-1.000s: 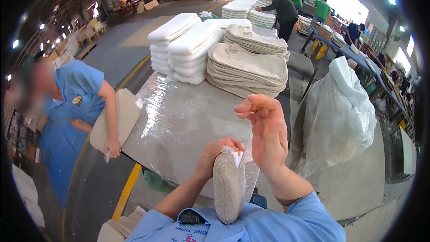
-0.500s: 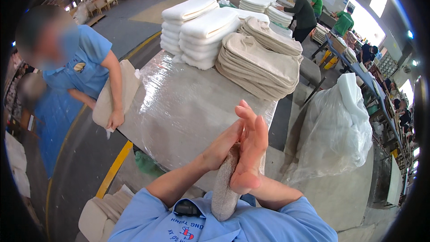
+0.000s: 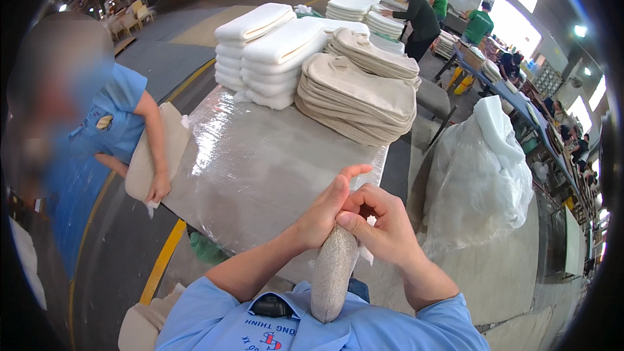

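Note:
A beige fabric-covered cushion (image 3: 335, 276) stands on its narrow edge against my shirt front, its far end between my hands. My left hand (image 3: 324, 213) presses along the cushion's left side near that end, with fingers stretched forward. On the other side, my right hand (image 3: 383, 224) is closed, its bent thumb and forefinger pinching at the upper far corner. A bit of white material shows beside and below the right fingers. What the fingertips grip at the corner is partly hidden.
A plastic-covered table (image 3: 253, 156) bears folded white padding (image 3: 283, 58) and stacked beige covers (image 3: 357, 97). At left, a co-worker in blue holds another beige cushion (image 3: 156, 149). A large clear plastic bag (image 3: 478, 175) stands at right. More beige pieces (image 3: 140, 322) lie lower left.
My right hand has gone from upright and flat against the cushion to a bent-finger pinch at its far corner. My left hand stays along the side. The view has shifted slightly.

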A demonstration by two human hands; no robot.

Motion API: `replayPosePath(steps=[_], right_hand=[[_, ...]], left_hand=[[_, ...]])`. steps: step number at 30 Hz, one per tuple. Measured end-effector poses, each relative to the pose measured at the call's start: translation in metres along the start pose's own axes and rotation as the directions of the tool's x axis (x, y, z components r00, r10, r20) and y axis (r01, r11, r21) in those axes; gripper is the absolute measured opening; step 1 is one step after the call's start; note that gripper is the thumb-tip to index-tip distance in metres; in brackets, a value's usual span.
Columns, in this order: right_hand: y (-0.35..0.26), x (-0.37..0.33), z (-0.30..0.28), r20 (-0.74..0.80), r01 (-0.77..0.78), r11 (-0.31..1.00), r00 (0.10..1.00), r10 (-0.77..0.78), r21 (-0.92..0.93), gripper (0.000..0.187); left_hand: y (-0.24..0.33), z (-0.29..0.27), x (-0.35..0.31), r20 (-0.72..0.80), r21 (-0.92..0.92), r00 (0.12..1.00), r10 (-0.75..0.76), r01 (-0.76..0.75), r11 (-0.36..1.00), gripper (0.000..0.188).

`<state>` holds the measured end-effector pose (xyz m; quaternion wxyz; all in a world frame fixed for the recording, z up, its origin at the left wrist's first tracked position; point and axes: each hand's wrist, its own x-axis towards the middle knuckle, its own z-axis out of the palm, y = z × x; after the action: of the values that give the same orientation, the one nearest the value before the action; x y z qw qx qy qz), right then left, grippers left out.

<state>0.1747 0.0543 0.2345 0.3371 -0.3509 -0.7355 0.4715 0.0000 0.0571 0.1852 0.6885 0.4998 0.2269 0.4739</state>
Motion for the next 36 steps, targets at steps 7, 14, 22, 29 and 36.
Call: replayPosePath(steps=[7,14,22,29,36], right_hand=[[-0.009,0.025,-0.039,0.32,-0.145,0.978,0.929,0.187,-0.151,0.034],[-0.007,0.029,-0.046,0.428,-0.397,0.917,0.824,0.371,-0.032,0.036],[-0.032,0.027,-0.041,0.389,-0.324,0.891,0.812,0.434,-0.318,0.044],[-0.015,0.016,-0.029,0.334,0.067,0.969,0.943,0.017,-0.236,0.031],[0.013,-0.017,0.019,-0.178,0.18,0.972,0.962,-0.207,-0.154,0.03]], left_hand=[[-0.007,0.001,-0.003,-0.084,-0.004,0.993,-0.085,0.085,0.996,0.098],[-0.02,-0.049,-0.024,0.13,0.077,0.986,-0.101,0.091,0.993,0.07],[-0.05,-0.062,-0.023,0.115,0.053,0.993,0.035,-0.042,0.998,0.022],[-0.056,-0.03,-0.033,-0.102,0.034,0.984,0.146,-0.143,0.989,0.025],[-0.041,-0.009,-0.03,-0.216,0.098,0.958,0.19,-0.172,0.98,0.029]])
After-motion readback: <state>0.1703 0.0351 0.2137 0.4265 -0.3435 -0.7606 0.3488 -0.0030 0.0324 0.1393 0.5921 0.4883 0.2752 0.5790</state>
